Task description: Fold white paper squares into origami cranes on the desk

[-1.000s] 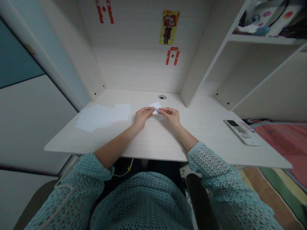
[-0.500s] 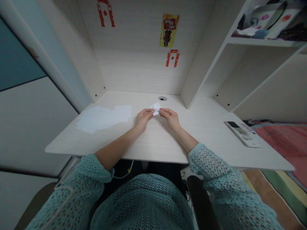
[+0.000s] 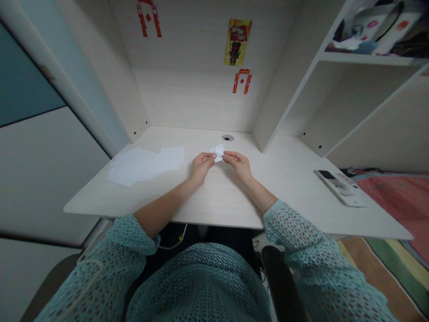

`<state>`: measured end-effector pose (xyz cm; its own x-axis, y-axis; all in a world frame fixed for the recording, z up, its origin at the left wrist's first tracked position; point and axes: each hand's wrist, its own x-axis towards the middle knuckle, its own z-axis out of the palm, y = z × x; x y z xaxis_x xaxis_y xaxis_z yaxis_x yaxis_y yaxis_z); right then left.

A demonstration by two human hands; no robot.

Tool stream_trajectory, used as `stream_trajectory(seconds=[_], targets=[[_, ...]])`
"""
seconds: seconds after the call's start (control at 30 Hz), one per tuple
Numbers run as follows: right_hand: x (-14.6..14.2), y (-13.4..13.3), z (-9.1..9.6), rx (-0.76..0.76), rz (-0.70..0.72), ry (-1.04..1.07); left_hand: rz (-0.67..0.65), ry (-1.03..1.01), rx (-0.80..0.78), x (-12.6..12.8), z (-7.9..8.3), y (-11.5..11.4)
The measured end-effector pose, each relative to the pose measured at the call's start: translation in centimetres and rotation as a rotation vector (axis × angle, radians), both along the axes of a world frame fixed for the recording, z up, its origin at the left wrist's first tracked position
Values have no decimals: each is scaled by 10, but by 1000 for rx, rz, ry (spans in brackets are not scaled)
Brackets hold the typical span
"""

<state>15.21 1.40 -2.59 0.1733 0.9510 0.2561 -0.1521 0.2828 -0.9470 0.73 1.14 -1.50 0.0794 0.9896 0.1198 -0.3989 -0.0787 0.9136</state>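
A small piece of folded white paper [image 3: 219,150] is held between my two hands above the desk [image 3: 217,201]. My left hand [image 3: 201,166] pinches its left side between thumb and fingers. On the right side, my right hand [image 3: 239,164] grips the same paper with its fingertips. The fingers cover part of the paper, so its exact folds are hard to make out. Several white sheets [image 3: 137,165] lie flat and overlapping on the desk, to the left of my left hand.
A phone [image 3: 338,188] lies near the desk's right end. Behind my hands is a round cable hole [image 3: 227,138]. An upright panel [image 3: 279,89] divides the desk at the back right, beside a shelf [image 3: 368,58] holding objects. An armrest [image 3: 279,277] stands below the desk.
Both hands keep their grip on the folded paper, with barely any finger movement. The whole view has shifted very slightly.
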Motion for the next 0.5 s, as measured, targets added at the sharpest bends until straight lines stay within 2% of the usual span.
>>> stream_trajectory(seconds=[0.5], targets=[[0,1,-1,-16,19,38,25,59,66,1,-5,3]])
